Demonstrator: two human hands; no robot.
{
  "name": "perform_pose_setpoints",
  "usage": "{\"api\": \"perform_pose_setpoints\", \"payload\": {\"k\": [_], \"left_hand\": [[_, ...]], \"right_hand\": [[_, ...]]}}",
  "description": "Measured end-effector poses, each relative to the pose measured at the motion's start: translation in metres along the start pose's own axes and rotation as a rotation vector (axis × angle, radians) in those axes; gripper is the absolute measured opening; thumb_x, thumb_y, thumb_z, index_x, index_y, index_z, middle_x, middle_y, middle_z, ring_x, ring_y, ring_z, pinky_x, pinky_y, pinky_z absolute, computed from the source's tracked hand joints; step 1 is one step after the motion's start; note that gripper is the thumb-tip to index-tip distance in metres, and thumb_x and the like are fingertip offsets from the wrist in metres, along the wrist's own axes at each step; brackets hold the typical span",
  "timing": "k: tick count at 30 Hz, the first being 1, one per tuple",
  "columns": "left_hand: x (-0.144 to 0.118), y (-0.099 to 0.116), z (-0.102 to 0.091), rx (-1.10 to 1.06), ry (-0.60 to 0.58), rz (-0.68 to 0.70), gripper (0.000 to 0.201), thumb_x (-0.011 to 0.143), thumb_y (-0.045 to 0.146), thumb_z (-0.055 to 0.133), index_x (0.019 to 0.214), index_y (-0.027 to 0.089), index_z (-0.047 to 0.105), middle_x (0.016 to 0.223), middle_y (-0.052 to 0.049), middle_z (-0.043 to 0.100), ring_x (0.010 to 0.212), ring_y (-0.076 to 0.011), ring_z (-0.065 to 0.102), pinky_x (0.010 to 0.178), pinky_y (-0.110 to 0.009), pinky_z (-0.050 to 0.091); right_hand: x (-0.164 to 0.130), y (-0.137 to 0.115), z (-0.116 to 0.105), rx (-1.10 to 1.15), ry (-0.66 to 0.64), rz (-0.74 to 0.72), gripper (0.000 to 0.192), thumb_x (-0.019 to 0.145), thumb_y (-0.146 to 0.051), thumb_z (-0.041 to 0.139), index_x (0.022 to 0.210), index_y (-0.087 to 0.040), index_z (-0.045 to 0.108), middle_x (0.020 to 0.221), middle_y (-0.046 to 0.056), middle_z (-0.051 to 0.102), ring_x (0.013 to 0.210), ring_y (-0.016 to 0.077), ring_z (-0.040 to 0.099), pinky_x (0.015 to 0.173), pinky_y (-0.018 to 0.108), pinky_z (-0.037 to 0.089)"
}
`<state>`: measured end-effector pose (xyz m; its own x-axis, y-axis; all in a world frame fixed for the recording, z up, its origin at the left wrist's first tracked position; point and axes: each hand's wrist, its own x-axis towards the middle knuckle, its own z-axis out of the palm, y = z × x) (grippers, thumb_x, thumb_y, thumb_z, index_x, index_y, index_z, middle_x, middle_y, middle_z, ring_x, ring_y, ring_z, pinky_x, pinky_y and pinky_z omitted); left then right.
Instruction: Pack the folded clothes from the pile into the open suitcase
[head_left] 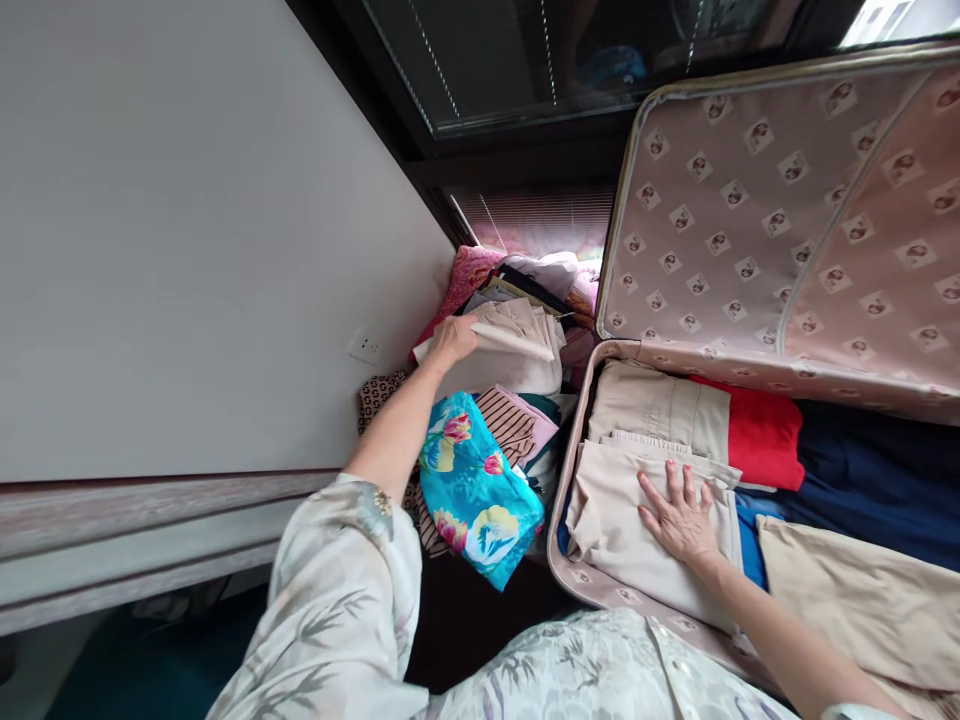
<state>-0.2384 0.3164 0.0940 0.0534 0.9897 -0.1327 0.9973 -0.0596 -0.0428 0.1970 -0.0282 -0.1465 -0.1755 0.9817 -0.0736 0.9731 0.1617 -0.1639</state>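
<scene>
On the far clothes pile (495,400), your left hand (454,340) grips folded beige trousers (510,345), while your right hand (682,520) presses flat, fingers spread, on suitcase (592,585) trousers (622,520).

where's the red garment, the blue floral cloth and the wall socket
red garment (757,435), head view, middle of the folded piece inside the suitcase
blue floral cloth (472,490), head view, centre of its top face on the pile
wall socket (365,347), head view, middle of the white plate

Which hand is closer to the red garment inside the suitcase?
The right hand: it lies flat on beige folded trousers just beside the red garment. The left hand is outside the suitcase, on the clothes pile.
</scene>
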Motion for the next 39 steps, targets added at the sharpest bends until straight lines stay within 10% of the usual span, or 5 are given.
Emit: {"api": "perform_pose_setpoints", "payload": {"k": [11,15,19,28,39], "left_hand": [[-0.144,0.148,-0.161,-0.404,-0.164,0.208,0.044,0.073,0.061,0.061,0.078,0.019,0.071,0.066,0.007,0.054,0.069,-0.0094,0.05,0.062,-0.015,0.035],[-0.209,0.214,-0.133,-0.71,-0.747,0.309,0.036,0.063,0.054,0.075,0.071,0.02,0.07,0.064,0.004,0.057,0.06,-0.012,0.049,0.053,-0.02,0.037],[-0.243,0.271,-0.092,-0.825,-1.013,0.454,0.031,0.067,0.047,0.077,0.074,0.018,0.07,0.063,0.004,0.056,0.058,-0.0118,0.049,0.054,-0.021,0.038],[-0.217,0.314,-0.025,-0.079,-0.578,0.721,0.008,0.068,0.019,0.079,0.07,0.021,0.072,0.085,-0.007,0.073,0.085,-0.0256,0.069,0.076,-0.028,0.049],[-0.14,0.369,0.011,-1.05,-0.683,0.451,0.037,0.074,0.036,0.065,0.101,0.012,0.075,0.093,-0.007,0.076,0.092,-0.024,0.069,0.086,-0.033,0.054]], "right_hand": [[0.018,-0.016,-0.103,0.472,-0.09,0.134,0.112,0.082,-0.065,0.072,0.169,-0.027,0.013,0.173,0.02,0.009,0.157,0.0453,0.012,0.119,0.065,0.023],[0.005,0.003,-0.18,0.873,0.243,-0.003,0.143,0.069,-0.074,0.079,0.168,-0.021,-0.009,0.172,0.02,0.013,0.159,0.0361,0.015,0.123,0.056,0.026],[-0.025,0.047,-0.231,1.069,-0.093,-0.265,0.075,0.078,-0.065,0.076,0.134,-0.017,0.063,0.12,0.012,0.069,0.112,0.0272,0.064,0.094,0.037,0.051],[-0.096,0.141,-0.274,0.87,0.048,-0.269,0.026,0.099,-0.039,0.055,0.086,-0.018,0.063,0.08,0.003,0.061,0.074,0.0136,0.055,0.068,0.024,0.042],[-0.052,0.275,-0.269,0.899,0.096,0.261,0.032,0.086,-0.048,0.064,0.085,-0.016,0.066,0.074,0.0,0.06,0.07,0.0139,0.053,0.063,0.023,0.041]]}}
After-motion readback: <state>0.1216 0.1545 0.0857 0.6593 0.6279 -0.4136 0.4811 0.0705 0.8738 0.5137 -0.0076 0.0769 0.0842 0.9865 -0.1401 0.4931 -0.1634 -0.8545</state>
